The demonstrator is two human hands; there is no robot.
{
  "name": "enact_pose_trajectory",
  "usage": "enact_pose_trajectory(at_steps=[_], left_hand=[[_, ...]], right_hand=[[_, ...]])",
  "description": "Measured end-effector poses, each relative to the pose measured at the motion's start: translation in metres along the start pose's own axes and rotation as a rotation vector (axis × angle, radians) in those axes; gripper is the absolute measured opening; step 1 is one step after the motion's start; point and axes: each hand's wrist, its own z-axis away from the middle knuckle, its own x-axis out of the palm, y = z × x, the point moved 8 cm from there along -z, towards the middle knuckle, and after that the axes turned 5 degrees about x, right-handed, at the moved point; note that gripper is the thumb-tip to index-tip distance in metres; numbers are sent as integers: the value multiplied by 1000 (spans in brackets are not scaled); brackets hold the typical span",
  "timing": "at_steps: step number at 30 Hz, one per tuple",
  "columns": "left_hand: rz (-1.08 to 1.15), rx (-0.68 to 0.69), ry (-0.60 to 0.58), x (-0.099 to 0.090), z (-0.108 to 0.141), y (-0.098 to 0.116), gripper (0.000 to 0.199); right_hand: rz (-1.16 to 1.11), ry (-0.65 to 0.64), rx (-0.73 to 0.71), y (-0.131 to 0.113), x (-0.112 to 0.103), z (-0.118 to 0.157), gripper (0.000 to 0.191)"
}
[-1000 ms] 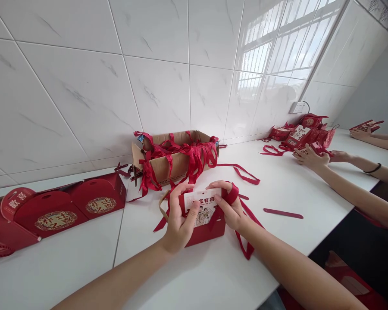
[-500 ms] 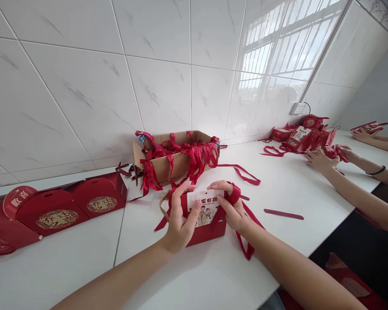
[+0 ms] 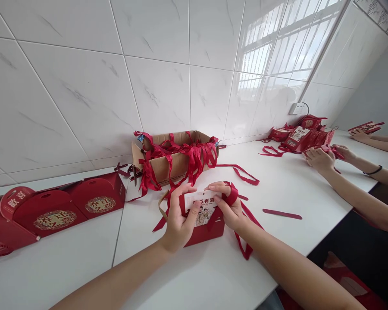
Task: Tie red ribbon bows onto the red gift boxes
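Between my two hands is a red gift box (image 3: 203, 236) with a white printed card (image 3: 203, 215) on its front, showing a cartoon couple and red characters. My left hand (image 3: 181, 219) grips the box's left side, its thumb pressed on the card. At the upper right, my right hand (image 3: 229, 209) pinches the card's edge and the box. A red ribbon (image 3: 245, 247) loops round my right hand's fingers and hangs down to the table. The box's back is hidden.
Behind my hands stands a cardboard box (image 3: 163, 168) draped with red ribbons. Red gift boxes (image 3: 105, 191) line the left. A dark red strip (image 3: 282, 214) lies to the right. Farther right, co-workers' hands (image 3: 320, 159) handle red boxes beside a pile of finished-looking ones (image 3: 305, 137).
My hands and the gift box hold almost the same pose; the view has shifted slightly. At the right, a co-worker's hands have moved a little on a red box.
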Motion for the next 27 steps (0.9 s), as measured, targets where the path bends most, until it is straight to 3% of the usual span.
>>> enact_pose_trajectory(at_steps=[3, 6, 9, 11, 13, 16, 18, 20, 22, 25, 27], left_hand=[[62, -107, -38, 2, 1, -8, 28], [116, -177, -77, 3, 0, -11, 25], [124, -171, -105, 6, 2, -5, 21], [86, -70, -123, 9, 5, 9, 16], [71, 88, -154, 14, 12, 29, 15], [152, 310, -230, 22, 29, 59, 22], [169, 417, -287, 26, 39, 74, 29], [147, 489, -332, 29, 46, 83, 31], [130, 526, -352, 30, 49, 88, 29], [129, 553, -354, 29, 51, 90, 28], [134, 545, -353, 30, 50, 89, 30]], right_hand=[[-37, -2, 13, -2, -1, -1, 26], [-66, -38, 122, 6, -8, -12, 20], [163, 140, 380, 35, -45, -22, 46], [596, 229, 610, 57, -77, -20, 47], [809, 223, 728, 72, -98, -17, 31], [947, 218, 819, 86, -114, -8, 26], [1008, 236, 762, 83, -112, -8, 22], [962, 162, 600, 76, -96, -15, 23], [829, -26, 459, 69, -71, -20, 21], [648, -406, 396, 66, -35, -14, 19], [579, -570, 387, 65, -21, -7, 21]])
